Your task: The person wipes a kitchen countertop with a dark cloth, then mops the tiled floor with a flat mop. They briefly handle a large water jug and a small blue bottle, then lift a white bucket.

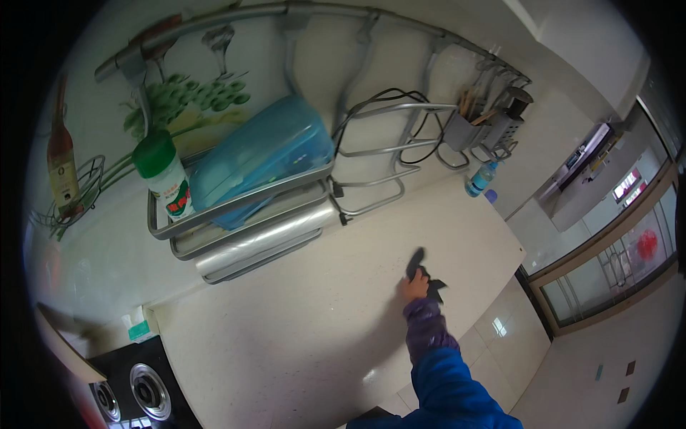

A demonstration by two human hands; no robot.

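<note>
One hand, coming from the lower right in a purple cuff and blue sleeve, is my right hand (416, 286). Its fingers are closed on a dark cloth (436, 289), part of which sticks out beyond the fingers over the pale countertop (300, 322). The cloth's exact kind cannot be told. My left hand is out of view. Farther up, a metal wall rack (241, 201) holds a translucent blue plastic container (262, 155) and a white canister with a green lid (166, 177). A roll of clear plastic film (268, 236) lies in its lower tier.
A black gas hob (150, 391) is at the lower left, near a tissue box (140, 327). At the counter's far end stands a blue bottle (481, 179), below hanging utensil holders (466, 128). A black cable (394, 96) hangs over the rack. Tiled floor lies beyond the counter's right edge.
</note>
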